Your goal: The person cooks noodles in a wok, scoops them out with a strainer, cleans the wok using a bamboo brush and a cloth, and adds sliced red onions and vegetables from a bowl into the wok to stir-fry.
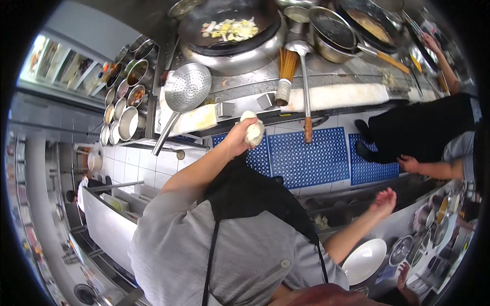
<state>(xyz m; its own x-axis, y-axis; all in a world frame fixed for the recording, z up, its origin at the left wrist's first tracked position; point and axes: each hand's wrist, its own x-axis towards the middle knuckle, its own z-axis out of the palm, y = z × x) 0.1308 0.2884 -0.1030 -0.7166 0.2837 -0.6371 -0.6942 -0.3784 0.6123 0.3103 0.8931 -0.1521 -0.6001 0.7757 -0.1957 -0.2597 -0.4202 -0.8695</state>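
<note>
My left hand point(240, 136) is closed around a balled-up white cloth point(253, 133), held in front of the stove's front edge. Just ahead of it lies a towel-covered ledge with small metal blocks. My right hand point(383, 203) reaches back to the right, with loosely curled fingers and nothing visible in them. Below that hand, a large white bowl point(364, 261) stands on the rear counter. A wok point(199, 25) with chopped pale yellow-green vegetables point(232, 29) sits on the burner ahead.
A perforated skimmer point(188, 87), a bamboo brush point(287, 71) and a wood-handled ladle point(306, 92) lie along the stove edge. Metal pots of ingredients point(128, 122) stand at left. At right, a co-worker in a black apron point(418, 127) stands close. Another person's hand point(403, 275) shows behind.
</note>
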